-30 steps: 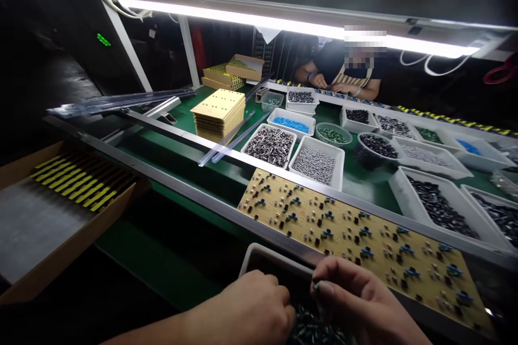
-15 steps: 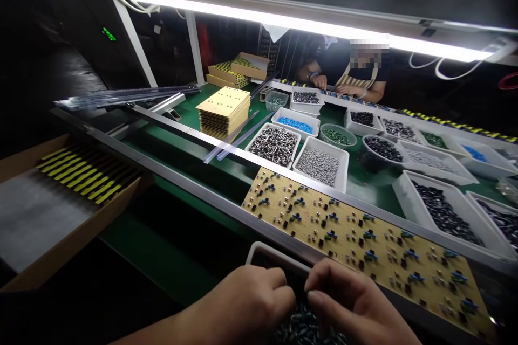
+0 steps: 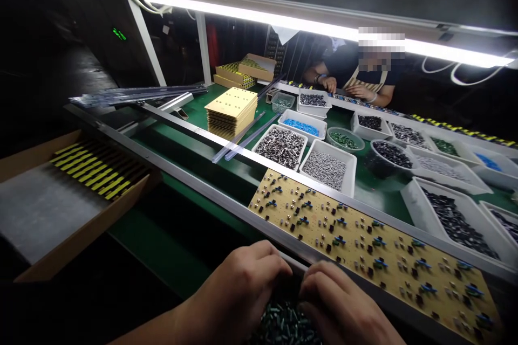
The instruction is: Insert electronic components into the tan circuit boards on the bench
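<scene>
Over a bin of small dark green cylindrical components (image 3: 285,323), both hands are close together at the bottom of the view. My left hand (image 3: 245,283) has its fingers curled down and the tips drawn together. My right hand (image 3: 343,302) faces it, fingers bent inward against the thumb. Anything pinched in either hand is too small or hidden to make out. Just beyond them, a tan circuit board (image 3: 315,213) lies between metal rails, with rows of black, blue and silver parts standing on it.
A metal rail (image 3: 194,180) runs along the near side of the board. Behind are white trays of loose components (image 3: 352,172) and a stack of bare boards (image 3: 230,110). A cardboard box (image 3: 133,197) stands at left. Across the bench a person (image 3: 372,83) works with both hands.
The whole scene has shifted right as the head turned slightly left. My left hand has risen over the bin's far rim, and my right hand's fingers have curled in more.
</scene>
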Demonstrator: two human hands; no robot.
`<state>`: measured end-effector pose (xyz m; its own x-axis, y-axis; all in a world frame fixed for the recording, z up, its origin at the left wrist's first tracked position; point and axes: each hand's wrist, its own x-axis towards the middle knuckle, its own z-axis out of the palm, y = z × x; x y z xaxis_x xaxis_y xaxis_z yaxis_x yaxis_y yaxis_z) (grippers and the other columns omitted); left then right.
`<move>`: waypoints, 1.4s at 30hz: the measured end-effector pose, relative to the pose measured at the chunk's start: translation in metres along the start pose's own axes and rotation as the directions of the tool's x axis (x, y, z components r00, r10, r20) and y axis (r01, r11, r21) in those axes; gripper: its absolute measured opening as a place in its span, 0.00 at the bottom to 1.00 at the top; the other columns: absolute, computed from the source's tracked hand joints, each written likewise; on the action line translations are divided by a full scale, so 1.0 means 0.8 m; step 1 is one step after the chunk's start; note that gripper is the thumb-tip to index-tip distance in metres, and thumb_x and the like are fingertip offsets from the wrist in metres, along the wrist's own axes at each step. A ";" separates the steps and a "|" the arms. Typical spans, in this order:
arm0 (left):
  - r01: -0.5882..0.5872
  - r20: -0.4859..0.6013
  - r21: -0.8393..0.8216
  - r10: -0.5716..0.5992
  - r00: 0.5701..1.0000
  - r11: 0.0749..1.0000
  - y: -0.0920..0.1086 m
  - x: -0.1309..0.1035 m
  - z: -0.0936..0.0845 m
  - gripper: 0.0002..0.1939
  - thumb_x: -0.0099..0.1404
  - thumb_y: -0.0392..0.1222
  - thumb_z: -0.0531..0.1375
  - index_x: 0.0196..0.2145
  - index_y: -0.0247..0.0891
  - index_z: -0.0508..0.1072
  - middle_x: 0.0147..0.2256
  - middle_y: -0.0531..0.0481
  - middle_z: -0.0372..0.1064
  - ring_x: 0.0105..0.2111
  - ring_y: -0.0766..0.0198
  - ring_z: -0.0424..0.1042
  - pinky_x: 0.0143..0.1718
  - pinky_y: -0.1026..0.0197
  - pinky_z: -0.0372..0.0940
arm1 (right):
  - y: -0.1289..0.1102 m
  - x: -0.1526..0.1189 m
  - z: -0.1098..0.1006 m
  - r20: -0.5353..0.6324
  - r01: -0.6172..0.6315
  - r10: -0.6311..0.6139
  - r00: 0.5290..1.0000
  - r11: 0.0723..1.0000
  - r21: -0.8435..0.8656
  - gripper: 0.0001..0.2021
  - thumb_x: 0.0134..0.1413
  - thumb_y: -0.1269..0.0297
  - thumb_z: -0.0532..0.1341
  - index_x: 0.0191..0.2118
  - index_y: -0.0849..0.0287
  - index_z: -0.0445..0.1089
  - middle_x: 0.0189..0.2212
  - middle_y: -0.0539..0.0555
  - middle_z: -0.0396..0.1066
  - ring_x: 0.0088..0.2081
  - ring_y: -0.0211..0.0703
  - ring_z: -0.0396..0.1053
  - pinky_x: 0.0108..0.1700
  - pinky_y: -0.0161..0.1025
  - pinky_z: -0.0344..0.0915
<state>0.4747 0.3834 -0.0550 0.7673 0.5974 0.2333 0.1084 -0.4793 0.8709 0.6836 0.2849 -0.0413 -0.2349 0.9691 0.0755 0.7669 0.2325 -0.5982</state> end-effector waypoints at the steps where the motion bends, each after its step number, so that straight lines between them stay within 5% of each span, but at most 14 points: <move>1: 0.006 -0.056 -0.018 -0.007 0.998 1.000 0.001 0.002 -0.003 0.14 0.70 0.26 0.55 0.43 0.38 0.77 0.39 0.49 0.72 0.37 0.64 0.73 0.39 0.65 0.67 | 0.000 0.008 -0.003 -0.038 -0.004 0.004 0.999 1.000 -0.002 0.07 0.66 0.71 0.57 0.36 0.53 0.67 0.39 0.52 0.72 0.41 0.42 0.73 0.42 0.36 0.70; 7: 0.007 -0.274 -0.044 -0.019 0.962 0.999 0.002 0.009 -0.017 0.08 0.73 0.33 0.58 0.42 0.39 0.78 0.38 0.50 0.75 0.37 0.64 0.75 0.41 0.65 0.69 | 0.004 0.060 -0.013 -0.395 -0.091 0.048 0.918 0.992 -0.091 0.06 0.67 0.64 0.59 0.36 0.52 0.69 0.43 0.54 0.70 0.50 0.53 0.63 0.49 0.50 0.63; 16: 0.038 -0.380 -0.098 -0.073 0.922 0.994 -0.003 0.005 -0.022 0.11 0.69 0.29 0.60 0.43 0.40 0.79 0.40 0.52 0.78 0.40 0.65 0.78 0.44 0.67 0.71 | 0.010 0.085 -0.003 -0.377 -0.099 0.019 0.926 0.976 -0.193 0.07 0.66 0.67 0.59 0.35 0.54 0.71 0.40 0.55 0.68 0.47 0.54 0.60 0.48 0.50 0.60; 30: 0.111 -0.393 -0.171 -0.171 0.903 0.979 -0.004 0.006 -0.021 0.06 0.68 0.31 0.62 0.38 0.40 0.78 0.35 0.54 0.77 0.36 0.66 0.77 0.39 0.67 0.69 | 0.007 0.085 0.000 -0.338 -0.103 0.004 0.941 0.955 -0.278 0.07 0.66 0.67 0.59 0.33 0.56 0.67 0.38 0.57 0.68 0.46 0.56 0.60 0.46 0.50 0.61; 33: 0.105 -0.392 -0.131 -0.149 0.908 0.986 -0.007 0.007 -0.022 0.05 0.68 0.32 0.62 0.38 0.40 0.77 0.35 0.54 0.76 0.36 0.65 0.76 0.39 0.65 0.69 | 0.006 0.080 -0.004 -0.359 -0.107 -0.007 0.933 0.949 -0.295 0.04 0.65 0.63 0.62 0.40 0.56 0.68 0.41 0.58 0.70 0.48 0.57 0.61 0.48 0.52 0.61; 36: 0.049 -0.418 0.057 -0.021 0.908 0.997 -0.015 0.012 -0.028 0.06 0.70 0.31 0.61 0.39 0.39 0.76 0.37 0.51 0.75 0.39 0.62 0.74 0.44 0.61 0.68 | 0.003 0.063 -0.017 -0.397 -0.091 -0.052 0.917 0.939 -0.333 0.15 0.63 0.60 0.63 0.53 0.55 0.66 0.47 0.59 0.71 0.52 0.60 0.63 0.51 0.54 0.61; 39: 0.001 -0.429 0.298 0.133 0.894 0.955 -0.024 0.019 -0.037 0.06 0.71 0.29 0.59 0.39 0.37 0.75 0.38 0.47 0.73 0.42 0.58 0.71 0.47 0.56 0.66 | 0.005 0.035 -0.029 -0.264 0.036 -0.154 0.952 0.914 -0.404 0.22 0.55 0.55 0.69 0.53 0.51 0.67 0.47 0.56 0.75 0.48 0.60 0.70 0.47 0.53 0.64; 42: 0.039 -0.420 0.422 0.157 0.894 0.906 -0.029 0.026 -0.045 0.05 0.71 0.29 0.59 0.38 0.36 0.73 0.37 0.46 0.71 0.42 0.56 0.69 0.46 0.54 0.65 | 0.019 0.005 -0.021 0.035 0.270 -0.277 0.960 0.891 -0.364 0.16 0.54 0.58 0.70 0.47 0.48 0.69 0.37 0.50 0.79 0.36 0.51 0.76 0.37 0.44 0.68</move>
<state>0.4656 0.4301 -0.0549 0.4372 0.7285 0.5273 0.3946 -0.6823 0.6155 0.7039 0.2933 -0.0367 -0.4589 0.8634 0.2097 0.8376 0.4992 -0.2221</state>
